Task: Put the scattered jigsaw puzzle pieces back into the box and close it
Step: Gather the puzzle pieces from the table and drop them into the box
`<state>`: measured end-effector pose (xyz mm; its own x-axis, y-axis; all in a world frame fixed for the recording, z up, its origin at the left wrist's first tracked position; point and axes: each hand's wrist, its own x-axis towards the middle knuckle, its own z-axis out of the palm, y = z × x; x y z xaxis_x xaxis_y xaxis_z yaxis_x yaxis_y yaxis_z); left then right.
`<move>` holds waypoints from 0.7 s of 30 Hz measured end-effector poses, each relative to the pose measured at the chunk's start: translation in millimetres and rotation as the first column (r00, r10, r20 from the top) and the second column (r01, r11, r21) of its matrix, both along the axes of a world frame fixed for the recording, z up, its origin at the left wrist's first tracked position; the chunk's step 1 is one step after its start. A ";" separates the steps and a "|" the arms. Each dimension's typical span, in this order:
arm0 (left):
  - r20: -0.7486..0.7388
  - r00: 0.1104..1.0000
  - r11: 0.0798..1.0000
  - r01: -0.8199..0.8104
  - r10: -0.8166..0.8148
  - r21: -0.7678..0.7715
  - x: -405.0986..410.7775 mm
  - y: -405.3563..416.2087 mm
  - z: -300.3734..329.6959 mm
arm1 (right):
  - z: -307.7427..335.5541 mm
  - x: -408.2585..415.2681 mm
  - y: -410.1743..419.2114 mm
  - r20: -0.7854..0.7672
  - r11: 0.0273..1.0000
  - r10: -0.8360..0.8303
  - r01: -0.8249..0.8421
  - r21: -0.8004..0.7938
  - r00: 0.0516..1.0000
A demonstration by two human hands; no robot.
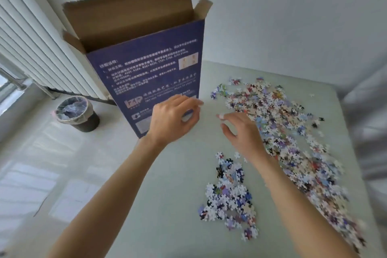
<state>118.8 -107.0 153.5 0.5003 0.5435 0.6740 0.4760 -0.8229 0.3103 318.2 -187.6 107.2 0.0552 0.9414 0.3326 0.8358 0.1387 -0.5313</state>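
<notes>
A tall dark-blue puzzle box (146, 65) stands upright at the table's left edge, its brown top flaps open. My left hand (171, 119) hovers in front of the box's lower face with fingers loosely curled and nothing visibly held. My right hand (240, 130) reaches toward the big spread of jigsaw pieces (278, 123) on the right, fingers spread above the table. A smaller heap of pieces (230, 197) lies nearer me, between my forearms.
The pale green table (167, 195) ends at the left just past the box. On the floor beyond stand a lined waste bin (77, 113) and a white radiator (35, 48). A grey fabric (366, 111) lies off the right edge.
</notes>
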 end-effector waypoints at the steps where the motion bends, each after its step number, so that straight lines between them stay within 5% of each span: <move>1: -0.036 0.999 0.995 -0.011 0.007 -0.104 6.4 -8.7 -19.3 | -19.8 6.1 -16.9 -0.005 0.989 -0.042 0.040 -0.143 0.999; 5: -0.349 0.932 0.841 -0.113 -0.095 -0.530 31.5 -39.8 -92.3 | -81.9 25.1 -68.5 0.052 0.831 -0.108 0.119 -0.543 0.993; 11: -0.630 0.676 0.680 -0.255 -0.383 -0.687 53.7 -85.8 -158.9 | -124.9 17.0 -89.2 0.194 0.532 0.062 0.132 -0.836 0.979; 15: -0.699 0.586 0.680 -0.314 -0.410 -0.663 47.2 -112.5 -173.9 | -135.5 5.6 -85.2 0.203 0.523 0.200 0.071 -0.850 0.959; 18: -0.743 0.549 0.728 -0.316 -0.383 -0.609 38.8 -128.7 -181.5 | -136.2 11.0 -87.2 0.223 0.624 0.203 0.050 -0.780 0.954; 21: -0.711 0.608 0.725 -0.302 -0.354 -0.619 36.1 -136.1 -186.0 | -133.7 13.4 -94.1 0.223 0.739 0.159 0.034 -0.673 0.962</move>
